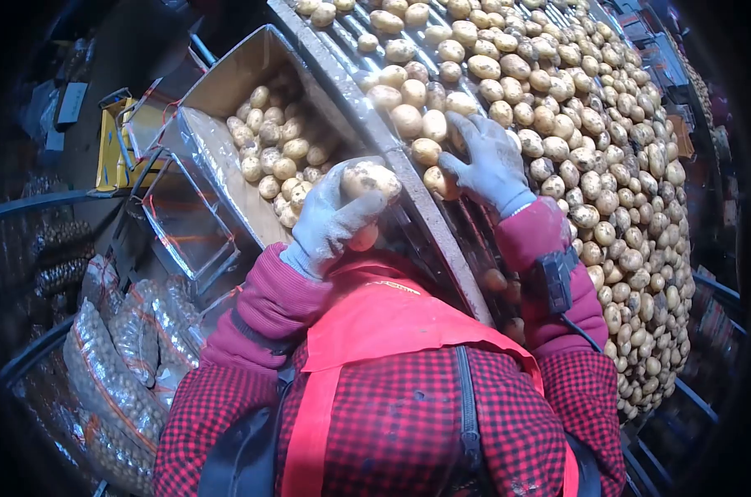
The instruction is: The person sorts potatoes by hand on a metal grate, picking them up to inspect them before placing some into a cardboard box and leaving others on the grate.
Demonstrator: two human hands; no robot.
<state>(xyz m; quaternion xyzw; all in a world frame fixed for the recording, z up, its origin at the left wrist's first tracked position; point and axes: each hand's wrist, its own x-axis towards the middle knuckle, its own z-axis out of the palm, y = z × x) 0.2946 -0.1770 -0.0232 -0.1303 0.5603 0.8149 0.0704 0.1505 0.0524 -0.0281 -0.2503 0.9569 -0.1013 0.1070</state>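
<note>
The scene is bent by a strong fisheye lens, and the corners are swallowed by a black vignette. The bed of pale yellow potatoes (607,149) is lit brightly from above, while the left side is kept dim. Glare is seen on the shiny metal tray (189,219). The grey-gloved left hand (330,219) and the dusty potato (371,178) gripped in it are softened by blur.

Single head-worn camera, looked forward and steeply down over the wearer's red apron (392,323), sat close above the left hand (330,219) and right hand (491,166), wide fisheye frame ringed in black, sorting table (340,79) ran away toward upper right.
</note>
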